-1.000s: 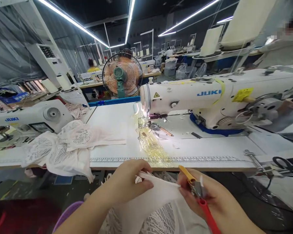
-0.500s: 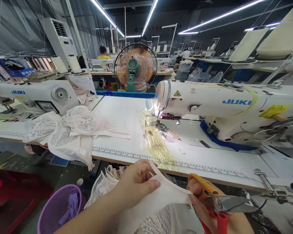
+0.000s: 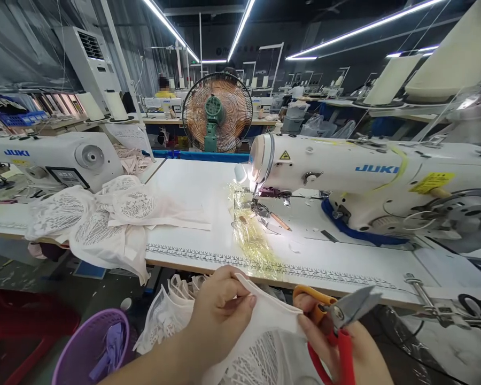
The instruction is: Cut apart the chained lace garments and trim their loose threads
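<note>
My left hand (image 3: 224,313) pinches one end of the pale edge of a white lace bra (image 3: 260,342), just in front of the table edge. Farther right, the thumb and fingers of my right hand (image 3: 364,347) grip the other end of that edge, so it is drawn out between my hands. Scissors (image 3: 356,305) with one orange and one red handle loop also rest in my right hand, blades pointing up and right, away from the cloth. More pale lace pieces (image 3: 168,315) hang in folds left of my left forearm.
A white JUKI sewing machine (image 3: 324,166) stands on the table (image 3: 184,187), with clear yellowish film (image 3: 250,235) under its needle. Lace bras (image 3: 104,230) lie at left, overhanging the edge. A purple basket (image 3: 90,358) and a red stool (image 3: 28,321) stand below; a fan (image 3: 216,112) is behind.
The scissors have swung in my right hand, their blades now tilting upward instead of lying level to the right. Both hands, still on the bra, have shifted slightly left in view.
</note>
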Tool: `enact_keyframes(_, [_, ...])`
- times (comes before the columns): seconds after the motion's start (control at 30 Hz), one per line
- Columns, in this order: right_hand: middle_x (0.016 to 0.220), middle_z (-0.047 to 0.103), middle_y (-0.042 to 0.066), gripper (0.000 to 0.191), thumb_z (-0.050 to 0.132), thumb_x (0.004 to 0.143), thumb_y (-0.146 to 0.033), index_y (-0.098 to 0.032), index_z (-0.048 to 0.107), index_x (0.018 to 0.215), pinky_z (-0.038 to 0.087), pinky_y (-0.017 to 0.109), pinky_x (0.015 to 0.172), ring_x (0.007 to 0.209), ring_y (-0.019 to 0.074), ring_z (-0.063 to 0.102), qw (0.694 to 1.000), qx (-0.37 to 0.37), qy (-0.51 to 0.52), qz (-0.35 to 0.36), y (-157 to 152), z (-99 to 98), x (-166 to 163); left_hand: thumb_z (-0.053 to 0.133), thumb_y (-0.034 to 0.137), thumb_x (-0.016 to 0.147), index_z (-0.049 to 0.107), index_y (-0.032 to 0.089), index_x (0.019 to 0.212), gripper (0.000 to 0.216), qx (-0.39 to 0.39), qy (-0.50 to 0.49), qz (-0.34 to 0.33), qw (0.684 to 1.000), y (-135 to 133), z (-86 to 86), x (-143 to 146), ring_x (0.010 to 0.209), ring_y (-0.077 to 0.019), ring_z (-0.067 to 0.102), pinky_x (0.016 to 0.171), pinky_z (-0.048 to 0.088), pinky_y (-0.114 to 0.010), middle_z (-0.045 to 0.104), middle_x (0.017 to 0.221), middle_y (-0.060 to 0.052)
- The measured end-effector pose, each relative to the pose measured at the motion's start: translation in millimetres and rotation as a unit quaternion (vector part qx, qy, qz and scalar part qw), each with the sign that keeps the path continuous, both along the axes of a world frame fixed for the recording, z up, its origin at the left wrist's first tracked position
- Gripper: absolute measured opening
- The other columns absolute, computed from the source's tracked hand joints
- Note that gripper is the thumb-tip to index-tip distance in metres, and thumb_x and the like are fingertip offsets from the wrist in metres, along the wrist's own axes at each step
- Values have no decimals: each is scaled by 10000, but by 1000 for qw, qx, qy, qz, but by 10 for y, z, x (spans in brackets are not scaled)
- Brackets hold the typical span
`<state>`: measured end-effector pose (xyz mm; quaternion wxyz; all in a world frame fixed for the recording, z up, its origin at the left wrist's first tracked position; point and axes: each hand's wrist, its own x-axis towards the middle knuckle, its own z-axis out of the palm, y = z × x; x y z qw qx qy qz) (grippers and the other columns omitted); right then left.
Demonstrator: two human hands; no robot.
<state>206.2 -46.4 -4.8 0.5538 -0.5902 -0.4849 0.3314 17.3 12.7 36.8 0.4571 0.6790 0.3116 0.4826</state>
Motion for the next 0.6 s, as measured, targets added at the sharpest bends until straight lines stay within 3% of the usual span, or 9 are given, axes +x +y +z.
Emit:
enact_keyframes(0.17, [755, 626, 21, 142, 632, 748, -340, -204, 600, 775, 513, 269, 628, 667, 172, 603, 1000, -6, 16, -6, 23, 46, -123, 542, 129, 772, 612, 166, 636, 157, -21, 17, 10, 1000, 17, 28, -27, 703, -157, 567, 596, 460, -242, 561, 761, -51])
enact_keyframes(0.33, [676, 564, -1, 108, 622, 724, -275, -193, 562, 761, 464, 259, 533, 586, 146, 539, 998, -17, 30, 61, 76, 189, -180, 619, 203, 762, 644, 181, 613, 153, -109, 7, 46, 993, 33, 37, -46, 717, -153, 555, 645, 452, -232, 594, 760, -32])
enact_keyframes(0.43, [656, 538, -10, 83, 599, 712, -225, -188, 534, 747, 442, 256, 523, 554, 129, 493, 998, 4, 10, 65, 103, 233, -178, 695, 261, 712, 661, 189, 581, 153, -142, -14, 86, 986, 41, 24, -36, 738, -157, 552, 662, 452, -227, 610, 783, -26])
enact_keyframes(0.6, [641, 461, -33, 114, 548, 702, -139, -203, 455, 686, 368, 232, 496, 536, 111, 409, 996, 65, -13, 51, 131, 265, -191, 772, 415, 631, 667, 183, 560, 264, -195, -28, 93, 976, 67, -21, -51, 744, -159, 562, 628, 444, -222, 630, 820, -21])
